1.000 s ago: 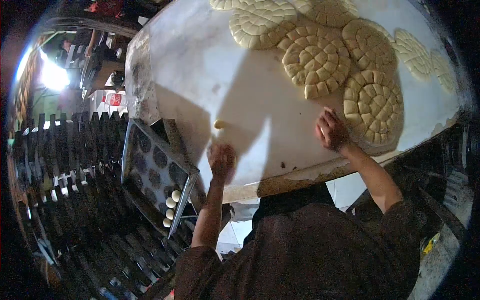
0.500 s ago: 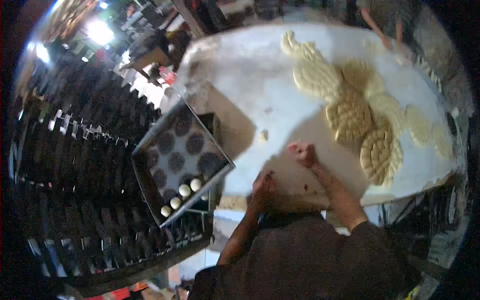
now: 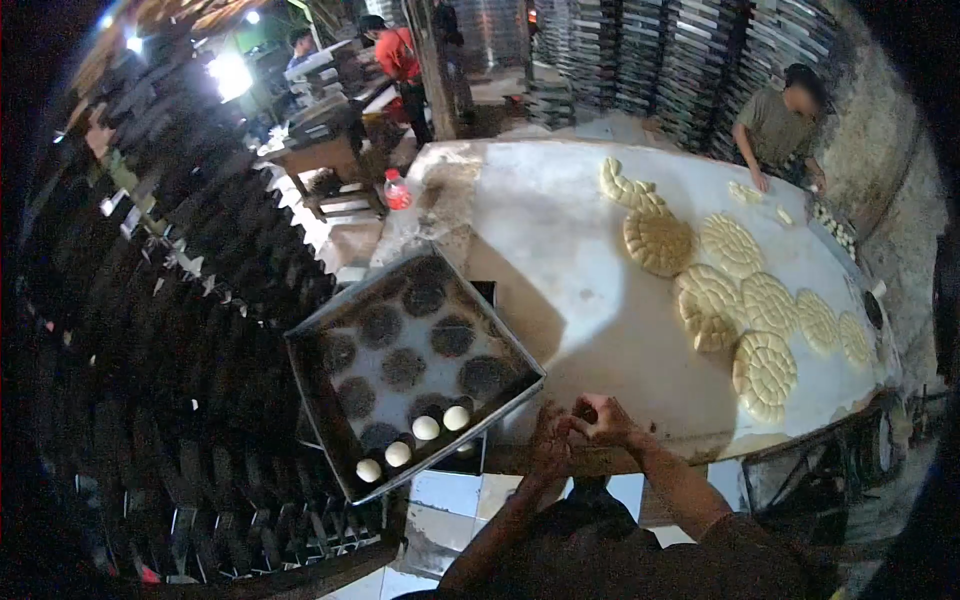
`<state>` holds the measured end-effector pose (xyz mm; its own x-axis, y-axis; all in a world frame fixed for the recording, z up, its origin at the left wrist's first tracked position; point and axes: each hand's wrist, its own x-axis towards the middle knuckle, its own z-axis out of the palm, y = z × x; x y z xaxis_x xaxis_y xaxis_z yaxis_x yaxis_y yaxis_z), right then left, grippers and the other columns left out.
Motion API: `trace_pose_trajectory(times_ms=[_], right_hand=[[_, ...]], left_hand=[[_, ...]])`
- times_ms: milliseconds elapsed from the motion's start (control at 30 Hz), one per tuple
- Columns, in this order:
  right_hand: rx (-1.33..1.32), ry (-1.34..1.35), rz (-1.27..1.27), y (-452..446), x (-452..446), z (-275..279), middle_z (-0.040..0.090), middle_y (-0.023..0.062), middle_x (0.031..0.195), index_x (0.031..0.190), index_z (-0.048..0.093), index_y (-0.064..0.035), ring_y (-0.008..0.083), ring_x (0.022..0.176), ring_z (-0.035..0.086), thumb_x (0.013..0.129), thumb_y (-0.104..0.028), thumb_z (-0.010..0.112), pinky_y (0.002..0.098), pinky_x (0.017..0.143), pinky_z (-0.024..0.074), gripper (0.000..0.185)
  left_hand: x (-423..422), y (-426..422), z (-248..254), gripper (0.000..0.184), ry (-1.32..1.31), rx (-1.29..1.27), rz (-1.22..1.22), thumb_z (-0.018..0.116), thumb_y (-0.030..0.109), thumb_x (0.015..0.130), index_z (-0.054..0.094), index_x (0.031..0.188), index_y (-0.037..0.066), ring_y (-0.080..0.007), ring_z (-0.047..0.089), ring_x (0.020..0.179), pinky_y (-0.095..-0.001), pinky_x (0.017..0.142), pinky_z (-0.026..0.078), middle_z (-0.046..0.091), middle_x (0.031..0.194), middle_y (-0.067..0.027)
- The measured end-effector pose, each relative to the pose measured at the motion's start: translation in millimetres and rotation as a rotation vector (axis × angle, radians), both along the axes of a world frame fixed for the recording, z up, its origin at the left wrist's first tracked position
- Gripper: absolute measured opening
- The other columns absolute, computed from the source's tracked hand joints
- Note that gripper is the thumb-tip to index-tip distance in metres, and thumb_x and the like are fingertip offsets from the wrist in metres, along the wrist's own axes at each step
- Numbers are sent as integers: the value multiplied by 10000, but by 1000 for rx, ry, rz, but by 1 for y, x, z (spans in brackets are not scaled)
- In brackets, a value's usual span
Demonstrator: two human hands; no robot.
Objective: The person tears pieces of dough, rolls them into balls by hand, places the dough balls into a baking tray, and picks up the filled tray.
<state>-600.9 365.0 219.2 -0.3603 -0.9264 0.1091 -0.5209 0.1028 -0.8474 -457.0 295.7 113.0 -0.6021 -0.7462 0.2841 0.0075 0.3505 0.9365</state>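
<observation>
At the near edge of the pale desk (image 3: 550, 200), the left hand (image 3: 549, 440) and the right hand (image 3: 603, 420) are brought close together, apparently touching at the fingers. Each grip is kept narrow, with the fingers curled; a small dark gap is seen within the right one, but whether anything is pinched in either cannot be told. To the left of the hands, by the desk's left edge, a square metal tray (image 3: 370, 360) is set askew, and the left hand is placed nearer to it. Four white dough balls (image 3: 425, 428) are lined up along the tray's near-right wall; the row's long axis is slanted from near left to far right, its far-right end being set closest to the left hand. Dark round marks are spread over the tray floor. On the right, well apart from the right hand, scored dough rounds (image 3: 765, 378) are laid out toward the far side, the nearest being slightly longer from near to far. At the far right, a small dough piece (image 3: 745, 191) is touched by a co-worker's hand (image 3: 762, 183). At the far left, a bottle (image 3: 397, 190) is wrapped in a red label with pale marks; no word can be read on it.
</observation>
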Motion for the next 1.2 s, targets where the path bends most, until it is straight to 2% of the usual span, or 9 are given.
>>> trace_pose_trajectory(times_ms=[167, 267, 400, 633, 733, 867, 967, 1133, 1200], right_hand=[[99, -471, -309, 50, -6, 2, 581, 82, 712, 909, 573, -2, 149, 729, 597, 895, -145, 598, 360, 645, 491, 146], [-130, -20, -146, 68, -27, -33, 591, 118, 736, 950, 593, 6, 238, 707, 604, 906, -131, 569, 380, 637, 488, 145], [-174, 363, -273, 85, -59, -37, 599, 194, 794, 939, 616, 20, 383, 748, 604, 935, -154, 527, 413, 651, 490, 196], [-65, 417, -453, 123, -136, -29, 535, 174, 686, 758, 576, 6, 399, 669, 552, 897, -172, 543, 474, 599, 461, 228], [-6, 186, -436, 118, -172, -32, 521, 182, 707, 787, 550, 7, 407, 720, 548, 873, -157, 559, 478, 654, 456, 185], [-236, 105, -253, 110, -163, -37, 506, 174, 865, 891, 517, -6, 389, 804, 507, 867, -169, 600, 471, 747, 430, 185], [-125, 433, 64, 159, -165, -84, 520, 161, 910, 898, 544, -48, 349, 882, 524, 863, -259, 641, 513, 774, 420, 235], [-62, 673, 203, 166, -218, -84, 540, 176, 954, 894, 568, -38, 355, 982, 520, 858, -311, 618, 530, 911, 370, 280], [-58, 641, 53, 120, -217, -83, 547, 185, 974, 896, 579, -27, 363, 1022, 516, 858, -328, 602, 535, 973, 347, 304]], left_hand=[[-6, 20, 22, 354, -66, 358, -354, 487, 317, 1006, 539, 1180, 13, -250, 574, 1077, -368, 901, 449, 601, 1118, -170], [-48, 21, 26, 306, 69, 695, -518, 533, 238, 972, 532, 1175, 9, -295, 614, 1011, -394, 834, 484, 617, 1076, -175], [-97, 29, 83, 291, -28, -114, -408, 567, 123, 907, 520, 1170, 8, -401, 627, 975, -450, 785, 508, 620, 1051, -215], [-165, 40, 114, 247, -501, -170, -892, 492, 185, 954, 568, 1059, -26, -425, 608, 931, -486, 780, 492, 623, 1022, -246], [-185, 17, 139, 357, -429, 276, -737, 446, 292, 1000, 564, 1090, -33, -420, 620, 971, -506, 787, 495, 627, 1055, -232], [-180, -14, 92, 511, -1024, -232, 49, 458, 441, 990, 510, 1245, 3, -407, 599, 971, -479, 866, 492, 570, 1166, -218], [-96, 0, 2, 565, -923, -224, -145, 500, 406, 967, 377, 1377, 36, -385, 566, 1105, -449, 945, 471, 534, 1255, -197], [-59, -31, 36, 423, -700, -862, -41, 632, 346, 897, 553, 1210, 72, -343, 574, 1066, -476, 933, 444, 583, 1188, -168], [-94, -55, 49, 363, -743, -411, -5, 670, 360, 864, 609, 1086, 79, -345, 571, 1076, -469, 942, 431, 615, 1120, -146]])
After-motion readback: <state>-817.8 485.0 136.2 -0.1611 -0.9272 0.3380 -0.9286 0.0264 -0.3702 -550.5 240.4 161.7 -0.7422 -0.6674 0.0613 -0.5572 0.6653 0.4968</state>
